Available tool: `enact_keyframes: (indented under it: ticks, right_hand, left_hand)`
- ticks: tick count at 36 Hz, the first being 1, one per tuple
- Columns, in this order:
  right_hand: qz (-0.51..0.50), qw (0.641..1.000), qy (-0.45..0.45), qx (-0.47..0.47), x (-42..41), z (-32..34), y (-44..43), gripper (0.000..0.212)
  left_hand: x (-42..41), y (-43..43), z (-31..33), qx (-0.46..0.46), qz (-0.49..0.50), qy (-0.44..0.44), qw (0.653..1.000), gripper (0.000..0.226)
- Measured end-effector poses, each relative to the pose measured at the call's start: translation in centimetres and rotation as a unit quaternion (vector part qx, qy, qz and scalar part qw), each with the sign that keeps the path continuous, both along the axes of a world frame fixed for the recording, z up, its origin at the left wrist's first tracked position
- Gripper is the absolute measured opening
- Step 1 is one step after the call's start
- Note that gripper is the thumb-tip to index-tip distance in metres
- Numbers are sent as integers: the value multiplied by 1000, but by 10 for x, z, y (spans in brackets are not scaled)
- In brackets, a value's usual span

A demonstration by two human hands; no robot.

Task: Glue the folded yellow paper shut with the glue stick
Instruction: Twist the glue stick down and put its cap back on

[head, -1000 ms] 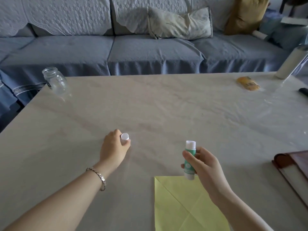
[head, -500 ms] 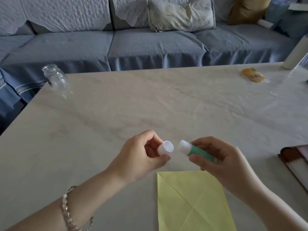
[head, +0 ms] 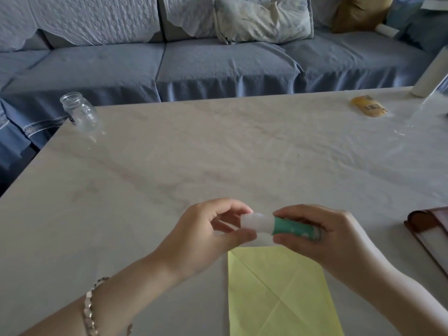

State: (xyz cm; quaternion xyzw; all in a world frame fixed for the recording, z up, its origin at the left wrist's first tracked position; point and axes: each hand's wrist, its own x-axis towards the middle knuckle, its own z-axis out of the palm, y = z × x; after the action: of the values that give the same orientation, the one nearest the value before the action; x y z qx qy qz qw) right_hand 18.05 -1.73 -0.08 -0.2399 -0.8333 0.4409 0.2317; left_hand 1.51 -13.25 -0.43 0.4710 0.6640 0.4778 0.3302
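The folded yellow paper (head: 278,294) lies flat on the table (head: 218,154) near its front edge, creased into triangles. Just above it I hold the green glue stick (head: 293,228) level; my right hand (head: 322,238) grips its green body. My left hand (head: 206,236) pinches the white cap (head: 252,220), which sits on the stick's left end. Both hands hover over the paper's top edge without touching it.
A glass jar (head: 80,112) stands at the table's far left corner. A yellow packet (head: 368,109) and a white cylinder (head: 431,73) sit at the far right. A brown book-like object (head: 429,236) lies at the right edge. A blue sofa (head: 218,64) runs behind the table.
My left hand brought the white cap from the table over to the glue stick, which tilted from upright to level. The cap now sits on the stick's end.
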Motion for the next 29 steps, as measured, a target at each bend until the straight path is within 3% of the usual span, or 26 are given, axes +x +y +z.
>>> enact_keyframes:
  ticks: [7, 12, 15, 22, 26, 29]
  right_hand:
    - [6, 999, -29, 43, -1, 7, 6, 29]
    - [31, 991, -62, 112, -4, 11, 7, 43]
    - [16, 999, -4, 35, -6, 10, 5, 30]
    - [-34, 996, 53, -58, -19, -4, 7, 34]
    - [-124, 972, 83, -179, -22, -15, 4, 53]
    - [-128, 965, 79, -215, -24, -16, -3, 76]
  left_hand:
    - [1, 1, 7, 12, 7, -50, 999, 28]
    - [1, 3, 7, 58, -44, 78, 994, 29]
    - [1, 5, 8, 100, -33, 67, 992, 26]
    - [10, 14, 5, 154, 15, -3, 988, 22]
    - [15, 14, -3, 155, 32, 33, 987, 22]
    - [25, 13, -11, 158, 43, 72, 984, 21]
